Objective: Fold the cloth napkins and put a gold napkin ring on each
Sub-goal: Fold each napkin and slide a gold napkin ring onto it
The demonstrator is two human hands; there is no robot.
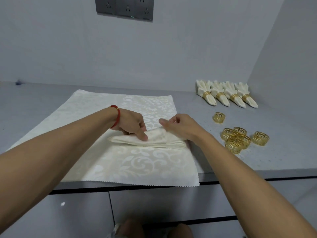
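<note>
A cream napkin (159,140) lies folded into a narrow pleated strip on top of a spread cream damask cloth (133,162). My left hand (132,125), with a red bracelet at the wrist, presses the strip down with its fingertips near the middle. My right hand (178,125) pinches the upper fold of the strip at its right part. Several loose gold napkin rings (238,139) sit in a cluster to the right, with one more ring (218,117) apart behind them. Several folded napkins with gold rings on them (226,95) lie in a row at the back right.
The grey counter (283,152) meets walls at the back and right. Its front edge (240,180) runs just below the spread cloth, with drawer fronts beneath. A dark socket panel (124,8) hangs on the back wall.
</note>
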